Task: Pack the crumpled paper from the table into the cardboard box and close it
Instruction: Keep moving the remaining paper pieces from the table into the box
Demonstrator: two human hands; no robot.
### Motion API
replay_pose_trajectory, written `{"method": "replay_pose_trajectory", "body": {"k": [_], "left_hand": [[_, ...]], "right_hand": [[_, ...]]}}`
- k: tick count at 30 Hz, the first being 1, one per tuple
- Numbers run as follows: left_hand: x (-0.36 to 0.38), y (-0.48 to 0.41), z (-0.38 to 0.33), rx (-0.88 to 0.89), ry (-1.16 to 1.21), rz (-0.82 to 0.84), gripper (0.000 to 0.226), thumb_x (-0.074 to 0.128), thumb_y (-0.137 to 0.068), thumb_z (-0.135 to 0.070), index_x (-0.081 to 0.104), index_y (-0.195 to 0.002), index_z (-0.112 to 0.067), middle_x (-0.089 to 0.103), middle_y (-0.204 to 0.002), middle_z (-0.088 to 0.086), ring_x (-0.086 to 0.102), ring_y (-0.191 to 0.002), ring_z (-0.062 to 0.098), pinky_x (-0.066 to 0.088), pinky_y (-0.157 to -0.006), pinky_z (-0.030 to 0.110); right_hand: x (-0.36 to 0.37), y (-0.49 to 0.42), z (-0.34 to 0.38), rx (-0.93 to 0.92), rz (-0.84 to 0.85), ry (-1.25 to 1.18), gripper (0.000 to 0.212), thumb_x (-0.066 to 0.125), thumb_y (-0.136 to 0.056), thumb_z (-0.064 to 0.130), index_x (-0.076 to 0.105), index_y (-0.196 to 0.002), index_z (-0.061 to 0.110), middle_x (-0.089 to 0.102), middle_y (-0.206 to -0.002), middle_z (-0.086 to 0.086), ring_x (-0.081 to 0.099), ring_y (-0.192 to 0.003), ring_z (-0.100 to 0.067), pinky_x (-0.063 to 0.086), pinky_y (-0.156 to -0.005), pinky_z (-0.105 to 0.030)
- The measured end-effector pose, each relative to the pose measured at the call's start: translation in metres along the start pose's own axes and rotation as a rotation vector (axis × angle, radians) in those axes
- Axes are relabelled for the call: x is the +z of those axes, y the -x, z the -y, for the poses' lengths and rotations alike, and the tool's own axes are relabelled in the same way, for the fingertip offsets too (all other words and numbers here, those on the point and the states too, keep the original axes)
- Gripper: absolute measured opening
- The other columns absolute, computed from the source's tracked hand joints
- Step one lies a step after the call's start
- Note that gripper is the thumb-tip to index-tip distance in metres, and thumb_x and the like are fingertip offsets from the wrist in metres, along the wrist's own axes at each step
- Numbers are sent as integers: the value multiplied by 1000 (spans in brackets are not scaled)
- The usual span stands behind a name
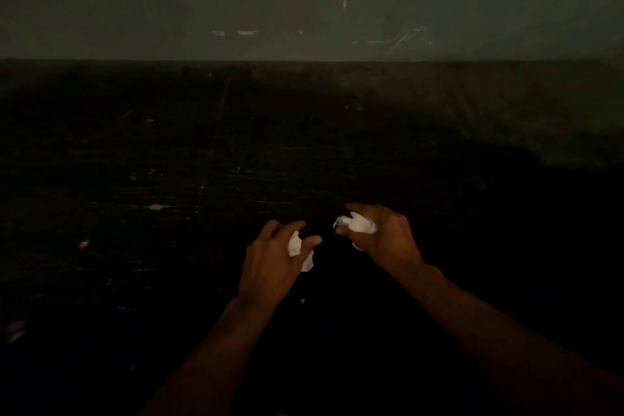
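Observation:
The scene is very dark. My left hand (270,262) curls over a white crumpled paper (295,245), whose lower part shows under the thumb. To its right, my right hand (385,236) grips a second white crumpled paper (359,223) between thumb and fingers. Both hands are low over the dark table (169,179), a short gap apart. No cardboard box is in view.
A grey scuffed wall (304,3) rises behind the table's far edge. Small pale scraps lie on the table at the left (83,244) and a tiny white bit (302,300) lies near my left wrist.

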State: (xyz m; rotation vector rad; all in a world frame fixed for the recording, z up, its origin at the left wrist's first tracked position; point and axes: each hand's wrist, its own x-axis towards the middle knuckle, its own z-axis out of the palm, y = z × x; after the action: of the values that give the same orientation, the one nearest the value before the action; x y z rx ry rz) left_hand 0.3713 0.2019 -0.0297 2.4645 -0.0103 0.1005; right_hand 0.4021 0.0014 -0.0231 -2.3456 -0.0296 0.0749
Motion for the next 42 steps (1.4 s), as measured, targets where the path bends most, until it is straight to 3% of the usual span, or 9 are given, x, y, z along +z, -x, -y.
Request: {"method": "replay_pose_trajectory", "body": {"k": [9, 11, 15, 21, 26, 30, 34, 40, 42], "left_hand": [[-32, 55, -71, 188, 221, 68, 75, 58, -73, -62, 40, -140, -32, 47, -106, -12, 52, -100, 6, 44, -86, 24], [-39, 61, -95, 259, 214, 40, 79, 56, -70, -65, 39, -141, -33, 46, -101, -14, 52, -94, 4, 47, -87, 30], [-49, 72, -155, 374, 233, -51, 80, 55, -70, -66, 43, -139, -28, 46, -96, -16, 50, -82, -1, 41, -74, 12], [-52, 100, -257, 546, 203, -126, 81, 49, -73, -71, 46, -139, -22, 49, -97, -10, 50, -82, 0, 44, -72, 14], [-22, 145, -362, 617, 231, -160, 82, 50, -74, -70, 46, -139, -19, 50, -97, -9, 51, -83, 2, 45, -73, 14], [33, 194, -458, 600, 273, -179, 80, 56, -73, -64, 49, -137, -16, 52, -94, -6, 51, -84, 4, 40, -71, 12], [98, 237, -538, 583, 301, -69, 78, 57, -74, -64, 53, -134, -13, 57, -98, 0, 58, -90, 13, 45, -76, 22], [175, 254, -607, 562, 250, 55, 73, 61, -77, -62, 56, -131, -13, 58, -129, 4, 54, -118, 19, 42, -99, 29], [192, 250, -621, 544, 232, 105, 73, 60, -79, -61, 52, -136, -15, 53, -135, 4, 49, -124, 20, 37, -102, 27]], "right_hand": [[-93, 114, 22, -14, -151, -214, 68, 79, -62, 40, 54, -125, 36, 58, -107, 18, 51, -90, 22, 36, -74, 5], [-120, 130, 29, -58, -202, -220, 68, 79, -60, 41, 53, -123, 39, 61, -106, 18, 53, -95, 20, 39, -78, 1], [-180, 155, 35, -108, -286, -216, 67, 82, -59, 42, 53, -119, 46, 64, -105, 16, 58, -98, 11, 47, -80, -8], [-272, 197, 18, -162, -407, -174, 72, 79, -56, 51, 56, -124, 39, 66, -109, 11, 61, -101, -2, 47, -94, -24], [-366, 261, -30, -220, -499, -93, 70, 76, -60, 54, 58, -125, 34, 67, -103, 9, 62, -93, -4, 50, -85, -23], [-435, 324, -97, -223, -540, -71, 66, 77, -64, 53, 59, -124, 33, 65, -108, 14, 59, -95, 1, 45, -78, -7], [-489, 377, -166, -88, -559, -70, 70, 77, -62, 55, 59, -126, 32, 65, -119, 6, 60, -105, -7, 51, -84, -23], [-545, 399, -245, 62, -617, -24, 63, 79, -65, 51, 64, -120, 26, 67, -117, 2, 60, -109, -11, 44, -89, -23], [-558, 399, -265, 106, -612, -7, 58, 80, -65, 49, 68, -114, 21, 71, -110, -2, 64, -101, -15, 46, -79, -23]]}}
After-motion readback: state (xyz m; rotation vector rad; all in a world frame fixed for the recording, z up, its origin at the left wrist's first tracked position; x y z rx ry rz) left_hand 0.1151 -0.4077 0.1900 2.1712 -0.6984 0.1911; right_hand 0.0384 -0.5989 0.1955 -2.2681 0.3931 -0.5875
